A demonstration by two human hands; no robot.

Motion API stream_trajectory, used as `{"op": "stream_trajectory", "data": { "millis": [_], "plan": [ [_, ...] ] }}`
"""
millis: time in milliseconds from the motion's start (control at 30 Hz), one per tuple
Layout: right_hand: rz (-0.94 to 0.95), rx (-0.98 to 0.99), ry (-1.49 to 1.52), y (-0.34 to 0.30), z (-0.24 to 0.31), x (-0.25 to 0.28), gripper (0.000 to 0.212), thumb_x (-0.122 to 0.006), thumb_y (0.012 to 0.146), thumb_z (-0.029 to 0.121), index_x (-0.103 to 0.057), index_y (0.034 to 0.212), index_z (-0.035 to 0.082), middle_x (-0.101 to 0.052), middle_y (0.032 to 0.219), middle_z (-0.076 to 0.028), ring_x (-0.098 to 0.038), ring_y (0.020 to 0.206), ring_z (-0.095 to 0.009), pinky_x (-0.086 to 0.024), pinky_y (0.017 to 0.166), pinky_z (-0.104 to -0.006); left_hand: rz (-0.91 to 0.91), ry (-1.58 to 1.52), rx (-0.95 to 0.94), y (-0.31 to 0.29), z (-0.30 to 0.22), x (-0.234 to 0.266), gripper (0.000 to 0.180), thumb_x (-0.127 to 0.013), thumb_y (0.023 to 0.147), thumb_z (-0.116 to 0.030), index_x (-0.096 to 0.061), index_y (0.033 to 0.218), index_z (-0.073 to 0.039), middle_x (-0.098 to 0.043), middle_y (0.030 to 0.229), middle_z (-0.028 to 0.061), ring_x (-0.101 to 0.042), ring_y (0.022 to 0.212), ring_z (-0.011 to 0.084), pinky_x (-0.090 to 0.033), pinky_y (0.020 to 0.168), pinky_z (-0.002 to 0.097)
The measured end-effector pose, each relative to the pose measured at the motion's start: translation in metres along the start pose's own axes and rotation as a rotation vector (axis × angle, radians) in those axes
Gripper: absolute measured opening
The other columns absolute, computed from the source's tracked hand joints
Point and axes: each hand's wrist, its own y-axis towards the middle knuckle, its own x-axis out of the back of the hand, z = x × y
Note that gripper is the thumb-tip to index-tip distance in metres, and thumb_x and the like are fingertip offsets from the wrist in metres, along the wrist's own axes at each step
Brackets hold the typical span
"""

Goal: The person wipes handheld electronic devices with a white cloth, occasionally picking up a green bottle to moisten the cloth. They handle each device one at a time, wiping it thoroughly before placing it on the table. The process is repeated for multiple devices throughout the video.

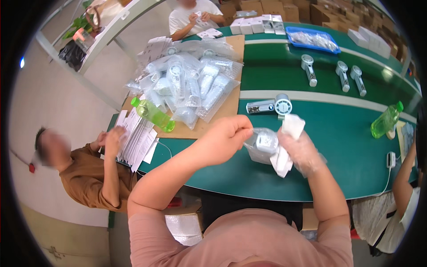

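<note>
Above the near edge of the green table, my left hand [232, 135] pinches the edge of a clear plastic bag [258, 155]. Inside the bag is a pale grey-blue handheld fan [267, 141], its lower part hidden by plastic and cloth. My right hand [304, 150], in a thin clear glove, is closed round a crumpled white cloth [293, 126] against the bag's right side. Whether it also grips the bag, I cannot tell. Just beyond my hands, another handheld fan [283, 105] lies on the table.
Many bagged fans [187, 82] lie heaped on brown cardboard [231, 111] at left, beside a green bottle [153, 115] and paper sheets [137, 140]. Several fans [308, 70] rest on the green belt [275, 66], near a blue tray [311, 39]. Co-workers sit left, right and opposite.
</note>
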Motion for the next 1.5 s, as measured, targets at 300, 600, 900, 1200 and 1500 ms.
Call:
{"op": "stream_trajectory", "data": {
  "millis": [300, 600, 900, 1200, 1500],
  "plan": [
    [-0.205, -0.18, 0.394, 0.012, 0.008, -0.001, 0.022, -0.06, 0.095, 0.024, -0.063, 0.105, 0.005, -0.062, 0.085, -0.007, -0.064, 0.07, -0.019, -0.057, 0.061, -0.0366, -0.375, 0.036, 0.035, 0.063, 0.022, 0.071, 0.014, -0.055, 0.096, -0.017, -0.061, 0.09, -0.005, -0.057, 0.066, 0.0021, -0.052, 0.056, 0.01, -0.044, 0.053, 0.0276],
    [-0.082, -0.017, 0.737, 0.026, 0.003, 0.001, 0.051, -0.039, 0.103, 0.042, -0.061, 0.113, -0.003, -0.061, 0.092, -0.013, -0.065, 0.081, -0.021, -0.059, 0.071, -0.0369, -1.146, 0.436, -0.112, 0.103, 0.058, 0.243, 0.021, -0.059, 0.091, -0.016, -0.06, 0.104, 0.001, -0.063, 0.076, 0.0116, -0.064, 0.073, 0.0249, -0.05, 0.07, 0.0363],
    [0.027, -0.286, 0.669, 0.044, -0.016, 0.022, 0.076, -0.027, 0.095, 0.071, -0.062, 0.109, 0.005, -0.065, 0.069, -0.01, -0.058, 0.048, -0.019, -0.049, 0.044, -0.0316, -1.826, 0.811, -0.207, -0.004, 0.16, 0.139, 0.076, -0.078, 0.079, -0.017, -0.036, 0.138, 0.006, -0.044, 0.132, 0.0238, -0.046, 0.119, 0.0391, -0.034, 0.106, 0.0477],
    [0.33, -0.369, 0.794, 0.048, -0.052, 0.004, 0.054, -0.053, 0.095, 0.052, -0.052, 0.115, 0.001, -0.066, 0.098, -0.019, -0.068, 0.083, -0.032, -0.058, 0.078, -0.0436, -1.041, -0.023, -0.103, -0.013, 0.188, 0.122, 0.066, -0.073, 0.085, -0.016, -0.039, 0.138, 0.003, -0.053, 0.127, 0.0167, -0.056, 0.111, 0.0258, -0.047, 0.094, 0.0372],
    [0.358, -0.099, 0.897, 0.044, -0.052, 0.013, 0.046, -0.057, 0.084, 0.018, -0.047, 0.126, 0.002, -0.06, 0.12, -0.024, -0.063, 0.107, -0.035, -0.052, 0.094, -0.0473, 0.118, -0.875, 0.041, -0.048, 0.07, -0.046, 0.072, -0.068, 0.083, -0.041, -0.044, 0.131, 0.005, -0.063, 0.104, 0.0209, -0.067, 0.089, 0.0273, -0.056, 0.077, 0.0384]
  ]
}}
